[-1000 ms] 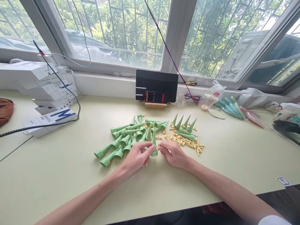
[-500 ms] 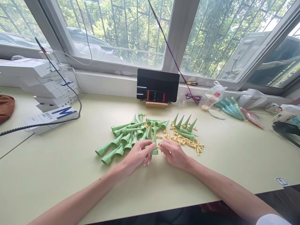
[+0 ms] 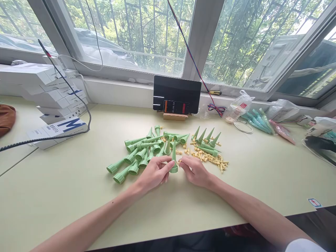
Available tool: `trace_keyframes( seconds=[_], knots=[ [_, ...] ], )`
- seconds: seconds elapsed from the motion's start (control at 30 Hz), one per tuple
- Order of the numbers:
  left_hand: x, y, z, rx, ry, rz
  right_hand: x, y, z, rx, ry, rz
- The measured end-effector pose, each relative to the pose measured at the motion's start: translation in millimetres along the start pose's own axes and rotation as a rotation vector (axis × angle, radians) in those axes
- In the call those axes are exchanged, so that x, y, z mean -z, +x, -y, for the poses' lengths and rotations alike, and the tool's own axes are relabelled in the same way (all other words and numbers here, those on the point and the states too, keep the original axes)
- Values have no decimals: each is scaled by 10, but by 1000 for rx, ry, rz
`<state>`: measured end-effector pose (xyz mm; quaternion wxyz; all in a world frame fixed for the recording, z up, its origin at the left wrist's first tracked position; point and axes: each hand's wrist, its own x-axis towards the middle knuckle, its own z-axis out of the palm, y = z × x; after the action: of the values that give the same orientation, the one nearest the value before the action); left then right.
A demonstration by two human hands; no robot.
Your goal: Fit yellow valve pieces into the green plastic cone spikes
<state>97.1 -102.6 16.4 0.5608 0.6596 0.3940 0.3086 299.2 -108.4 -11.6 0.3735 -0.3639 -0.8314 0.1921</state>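
My left hand [image 3: 156,172] is closed around the lower part of a green plant watering spike [image 3: 174,157], which stands point up with its wide collar at the bottom. Between the thumb and fingers of my right hand [image 3: 194,170] is a small yellow valve [image 3: 179,161], pinched against the spike's right side. How far it sits in the spike I cannot tell. Several loose green spikes [image 3: 141,154] lie in a heap to the left. To the right, more spikes [image 3: 207,138] stand upright with yellow pieces at their sides, behind a pile of small yellow valves [image 3: 216,161].
A dark tablet [image 3: 177,91] leans by the window, a phone [image 3: 175,107] with a timer in front of it. Stacked white boxes [image 3: 56,92] and a black coiled cable [image 3: 65,135] occupy the left. Plastic bags [image 3: 237,106] and packed teal items [image 3: 258,120] lie at the right back.
The held spike and both hands have shifted very slightly; the yellow valve stays at the spike's side. The heaps look the same.
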Motion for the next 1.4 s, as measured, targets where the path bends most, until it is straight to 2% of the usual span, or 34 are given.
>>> trace_keyframes(
  seconds=[0.2, 0.4, 0.57, 0.7, 0.93, 1.1, 1.23, 1.4],
  knots=[
    [-6, 7, -11, -124, -5, -24, 23, 35, 86, -193, 212, 22],
    [-12, 15, 40, -148, 20, -3, 29, 48, 111, -386, 527, 70],
    [-33, 4, 81, -283, 216, -62, 75, 79, 114, -553, 915, 162],
    [-47, -7, 95, -394, 338, -95, 97, 86, 111, -612, 1039, 196],
    [-47, 3, 105, -385, 341, -113, 79, 85, 115, -533, 1008, 157],
    [-61, 2, 74, -344, 255, -137, 77, 72, 105, -477, 905, 150],
    [-68, -14, 37, -257, 154, -122, 72, 51, 93, -407, 715, 147],
    [-52, -21, 5, -52, 56, -78, 59, 38, 92, -278, 434, 91]
  ],
)
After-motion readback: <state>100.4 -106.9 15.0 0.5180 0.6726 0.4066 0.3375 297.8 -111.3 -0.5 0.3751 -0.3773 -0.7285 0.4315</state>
